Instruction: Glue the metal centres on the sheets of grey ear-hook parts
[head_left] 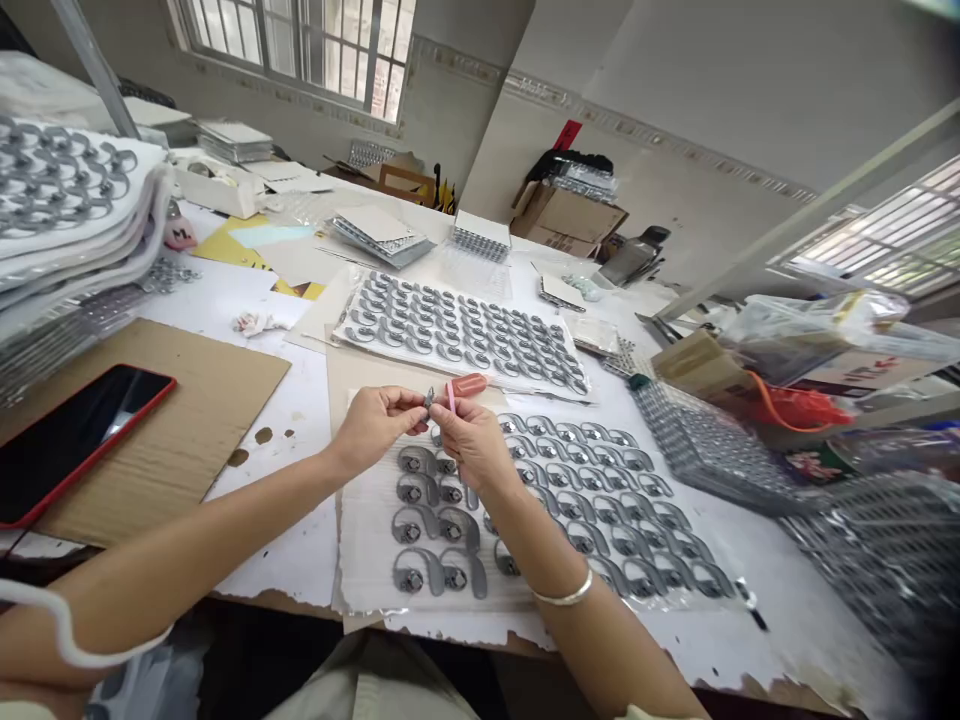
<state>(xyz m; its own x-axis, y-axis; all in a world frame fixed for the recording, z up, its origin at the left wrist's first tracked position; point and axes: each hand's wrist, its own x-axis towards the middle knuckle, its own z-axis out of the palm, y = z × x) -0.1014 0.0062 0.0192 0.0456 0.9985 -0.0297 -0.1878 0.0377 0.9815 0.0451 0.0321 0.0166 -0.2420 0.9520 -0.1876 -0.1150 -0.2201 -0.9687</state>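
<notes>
Currently, the left hand (373,430) and right hand (471,445) are held together at centre, above a transparent blister sheet (570,520) of grey ear-hook-shaped parts. Left fingers (409,402) are clenched on a small grey part (428,398), its exact form too small to confirm. Right fingers (450,415) are grasping a slim pink strip (451,397). An orange-red handle (469,385) lies just beyond the right hand; contact with it cannot be determined. A metal bangle (562,597) is worn on the right wrist.

A second blister sheet (461,335) lies further along the white-covered worktop (277,540). To the left, a smartphone in a red case (79,445) rests on a cardboard sheet (202,410), with a stack of loaded sheets (67,190) beyond it. Stacked grey trays (712,450) stand to the right.
</notes>
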